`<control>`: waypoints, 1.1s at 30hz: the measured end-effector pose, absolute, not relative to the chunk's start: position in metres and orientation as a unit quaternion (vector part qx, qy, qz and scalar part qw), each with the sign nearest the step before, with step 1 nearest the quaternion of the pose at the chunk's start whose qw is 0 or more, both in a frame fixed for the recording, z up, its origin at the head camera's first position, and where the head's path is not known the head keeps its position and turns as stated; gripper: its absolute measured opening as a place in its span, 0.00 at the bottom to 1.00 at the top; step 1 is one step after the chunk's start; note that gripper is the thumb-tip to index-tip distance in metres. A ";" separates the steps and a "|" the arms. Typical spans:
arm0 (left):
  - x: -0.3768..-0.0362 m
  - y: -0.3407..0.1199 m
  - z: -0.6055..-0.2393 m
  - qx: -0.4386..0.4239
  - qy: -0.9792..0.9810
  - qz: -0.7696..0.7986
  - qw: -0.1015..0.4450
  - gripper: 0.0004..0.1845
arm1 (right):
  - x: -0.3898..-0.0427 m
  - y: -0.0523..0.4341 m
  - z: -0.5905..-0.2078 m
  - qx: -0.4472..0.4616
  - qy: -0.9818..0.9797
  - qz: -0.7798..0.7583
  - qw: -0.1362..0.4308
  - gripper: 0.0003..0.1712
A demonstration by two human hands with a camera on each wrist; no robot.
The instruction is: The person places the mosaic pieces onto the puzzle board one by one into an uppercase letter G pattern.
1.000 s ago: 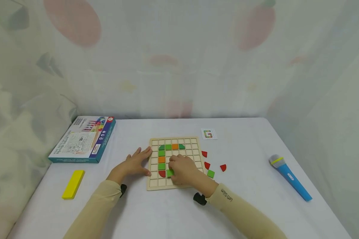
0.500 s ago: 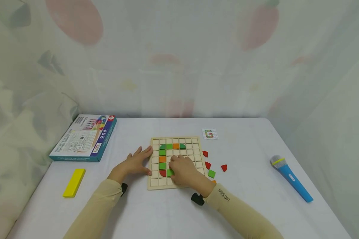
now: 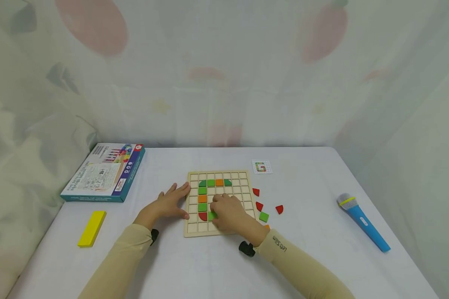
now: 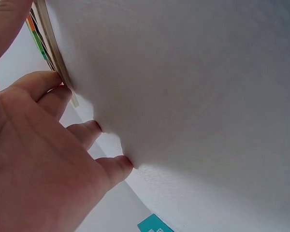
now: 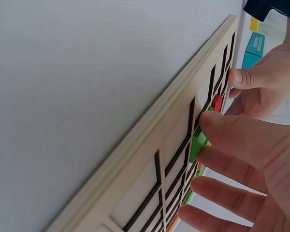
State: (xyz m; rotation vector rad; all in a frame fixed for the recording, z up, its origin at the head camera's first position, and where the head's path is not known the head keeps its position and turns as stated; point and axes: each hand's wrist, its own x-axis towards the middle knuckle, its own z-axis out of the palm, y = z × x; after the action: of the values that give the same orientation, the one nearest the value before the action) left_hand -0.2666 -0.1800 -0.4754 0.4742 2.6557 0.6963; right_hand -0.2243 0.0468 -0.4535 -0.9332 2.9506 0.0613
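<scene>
A wooden grid board (image 3: 192, 232) lies mid-table, bearing a C-shaped run of green and orange squares with rounded corner pieces. My left hand (image 3: 167, 206) spreads its fingers at the board's left edge, fingertips against the rim in the left wrist view. Over the lower middle of the board is my right hand (image 3: 230, 213). Its thumb and index finger pinch a green square tile (image 5: 197, 145), which sits tilted at a grid cell in the right wrist view. Just left of that tile is a red quarter-round piece (image 3: 203, 216).
Loose red quarter-round pieces (image 3: 279, 209) and a green square (image 3: 263, 216) lie right of the board, with an orange piece (image 3: 267, 226) partly behind the right wrist. Behind is a pattern card (image 3: 262, 167). A box (image 3: 102, 174), yellow block (image 3: 92, 229) and blue microphone (image 3: 366, 226) lie farther out.
The right forearm has shifted slightly, baring part of the orange piece beside the wrist. Both hands otherwise keep their places on the board, and the view moves a little.
</scene>
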 end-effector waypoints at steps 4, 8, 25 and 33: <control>-0.267 -0.179 -0.474 0.167 0.938 0.247 0.178 0.56 | -0.225 0.047 -0.453 -0.304 0.952 0.023 0.022 0.13; -0.267 -0.179 -0.474 0.168 0.938 0.248 0.176 0.56 | -0.226 0.055 -0.447 -0.298 0.954 0.003 0.019 0.15; -0.267 -0.182 -0.476 0.167 0.941 0.239 0.174 0.57 | -0.223 0.177 -0.437 -0.164 0.979 -0.108 -0.060 0.15; -0.270 -0.181 -0.478 0.172 0.939 0.246 0.171 0.58 | -0.201 0.197 -0.452 -0.147 0.983 -0.112 -0.008 0.14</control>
State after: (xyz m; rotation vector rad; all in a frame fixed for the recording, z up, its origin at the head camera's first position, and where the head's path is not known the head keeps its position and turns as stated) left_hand -0.2698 -0.1814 -0.4785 0.4870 2.6649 0.6977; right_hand -0.2005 0.1970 -0.4520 -0.4651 3.1036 -0.3521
